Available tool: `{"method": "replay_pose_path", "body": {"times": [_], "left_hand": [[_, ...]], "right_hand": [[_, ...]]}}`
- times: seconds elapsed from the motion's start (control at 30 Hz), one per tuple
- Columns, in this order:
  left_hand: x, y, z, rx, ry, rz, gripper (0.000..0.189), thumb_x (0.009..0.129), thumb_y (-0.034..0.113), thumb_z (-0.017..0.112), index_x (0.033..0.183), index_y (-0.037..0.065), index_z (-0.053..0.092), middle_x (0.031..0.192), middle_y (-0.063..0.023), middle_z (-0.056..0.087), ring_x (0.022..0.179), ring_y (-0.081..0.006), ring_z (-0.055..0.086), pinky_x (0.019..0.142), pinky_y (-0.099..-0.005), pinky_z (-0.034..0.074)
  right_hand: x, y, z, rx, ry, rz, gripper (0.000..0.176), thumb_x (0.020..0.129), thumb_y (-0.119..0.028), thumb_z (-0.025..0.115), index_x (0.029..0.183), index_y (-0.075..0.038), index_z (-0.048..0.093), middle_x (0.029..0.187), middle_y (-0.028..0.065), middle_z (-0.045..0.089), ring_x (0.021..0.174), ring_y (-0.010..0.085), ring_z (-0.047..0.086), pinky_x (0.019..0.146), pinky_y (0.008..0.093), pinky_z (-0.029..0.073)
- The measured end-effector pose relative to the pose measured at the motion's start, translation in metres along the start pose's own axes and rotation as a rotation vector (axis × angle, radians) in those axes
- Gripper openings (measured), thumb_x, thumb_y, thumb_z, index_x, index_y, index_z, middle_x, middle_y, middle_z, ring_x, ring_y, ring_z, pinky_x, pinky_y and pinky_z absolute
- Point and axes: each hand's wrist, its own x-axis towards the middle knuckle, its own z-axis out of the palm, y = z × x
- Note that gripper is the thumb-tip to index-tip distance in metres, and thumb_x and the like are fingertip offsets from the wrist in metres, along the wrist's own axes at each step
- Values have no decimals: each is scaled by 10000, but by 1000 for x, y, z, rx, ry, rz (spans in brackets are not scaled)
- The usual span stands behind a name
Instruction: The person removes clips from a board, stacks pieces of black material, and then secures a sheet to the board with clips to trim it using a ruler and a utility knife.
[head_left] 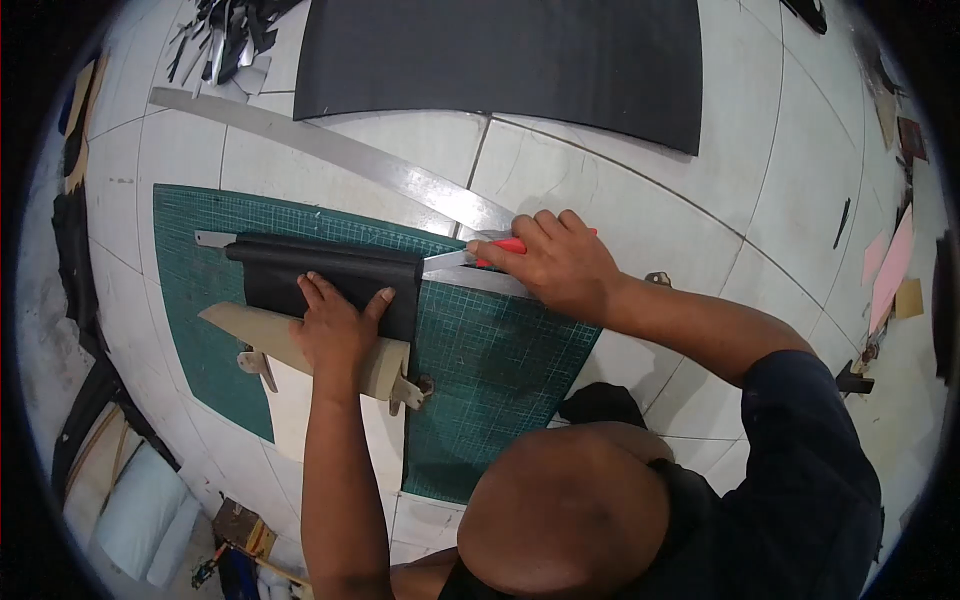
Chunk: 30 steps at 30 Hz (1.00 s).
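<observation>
1. The floor (760, 120) is laid with large white tiles, parted by thin dark joints.
2. A large black sheet (500, 55) is spread flat at the far edge.
3. Black offcuts (225, 35) are heaped at the far left, near a long metal strip (330, 150).
4. Pink and tan pieces (890, 265) are scattered at the right.
5. Pale cushions (140, 505) are stacked at the near left.

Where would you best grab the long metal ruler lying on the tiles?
Take the metal ruler by its free far end, pinching across its narrow width from above: it lies flat, and its near end lies by the right hand and knife.
</observation>
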Motion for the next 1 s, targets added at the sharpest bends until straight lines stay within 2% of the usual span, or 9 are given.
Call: {"method": "replay_pose_path", "body": {"times": [0.17,0.33,0.47,0.57,0.67,0.77,1.0], "left_hand": [[0,1,-5,-1,-37,-11,1175,785,760,587,1481,-130,264,1544,-280,326,1215,-329,608,1037,-465,379],[2,-2,3,6,-2,-2,1173,788,764,579,1485,-126,262,1555,-277,306,1196,-321,621,1044,-463,376],[3,4,-9,47,-70,-23,1160,798,758,571,1489,-120,258,1560,-269,302,1194,-313,623,1036,-454,389],[2,7,-10,41,-76,-28,1156,803,760,564,1491,-117,257,1566,-260,298,1188,-310,626,1024,-446,404],[2,1,-3,35,-29,-17,1155,803,757,568,1489,-120,260,1567,-258,297,1171,-309,635,1015,-442,412],[0,3,-10,37,-49,-27,1158,799,754,575,1486,-124,262,1562,-262,301,1163,-308,638,1014,-440,409],[-1,0,-6,49,9,-2,1153,798,760,564,1476,-128,280,1547,-273,321,1115,-304,660,996,-426,419]], "right_hand": [[10,-12,14,-12,106,-19,462,913,-87,549,1347,-237,604,937,85,577,811,212,538,707,347,374],[14,-18,15,22,82,21,490,903,-75,550,1362,-239,592,950,78,570,821,216,527,722,357,368],[17,-13,17,-46,80,2,521,896,-54,542,1372,-260,586,948,74,567,831,218,523,729,356,365],[26,-20,15,40,20,34,537,892,-40,540,1374,-273,585,962,76,573,832,215,526,731,360,368],[25,-21,20,18,88,21,530,893,-44,545,1370,-270,589,958,71,576,835,207,527,731,359,369],[25,-15,18,-45,104,-4,416,938,-100,563,1316,-259,629,935,76,607,814,197,564,690,350,385],[58,-24,20,-37,116,-8,395,897,-104,612,1266,-232,671,922,63,606,825,195,559,684,346,389]]}}
